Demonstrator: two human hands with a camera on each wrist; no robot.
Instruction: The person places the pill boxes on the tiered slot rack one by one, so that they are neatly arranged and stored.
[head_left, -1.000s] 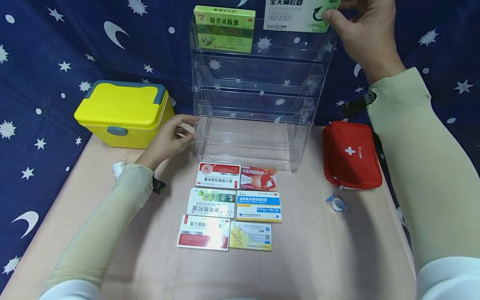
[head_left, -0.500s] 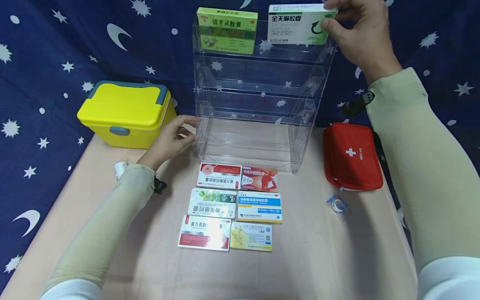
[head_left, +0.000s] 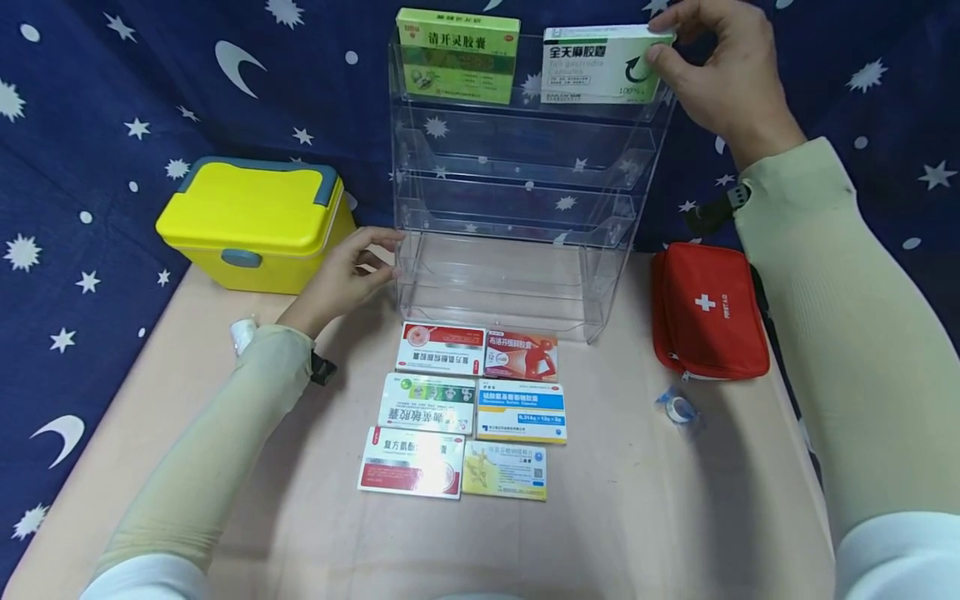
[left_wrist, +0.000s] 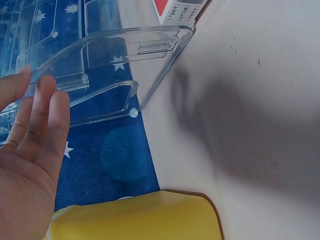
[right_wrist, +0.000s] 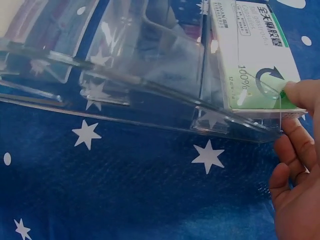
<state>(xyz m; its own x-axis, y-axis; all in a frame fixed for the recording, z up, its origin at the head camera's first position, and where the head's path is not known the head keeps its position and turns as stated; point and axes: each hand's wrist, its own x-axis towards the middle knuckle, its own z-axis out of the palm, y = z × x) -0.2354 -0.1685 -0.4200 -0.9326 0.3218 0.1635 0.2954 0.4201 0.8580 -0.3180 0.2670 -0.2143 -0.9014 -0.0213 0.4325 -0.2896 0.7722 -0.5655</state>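
At the top of a clear tiered rack (head_left: 517,283), my right hand (head_left: 731,75) pinches the right end of a white-and-green medicine box (head_left: 592,71) between thumb and fingers. The box stands upright, its lower edge behind the top tier's clear front, as the right wrist view also shows. A green medicine box (head_left: 459,62) stands at the left of that tier. My left hand (head_left: 341,275) touches the rack's lower left side with its fingertips. In the left wrist view its fingers (left_wrist: 57,120) are extended beside the clear side panel, holding nothing.
In front of the rack several medicine boxes (head_left: 438,404) lie flat in two columns. A yellow lidded case (head_left: 240,217) stands left, and a red first-aid pouch (head_left: 708,312) lies right, with a small wrapped roll (head_left: 678,408) near it. Star-patterned blue cloth (head_left: 112,125) hangs behind.
My right hand has lowered the white-and-green medicine box into the top tier, beside the green one. The left hand keeps its place at the rack's side.
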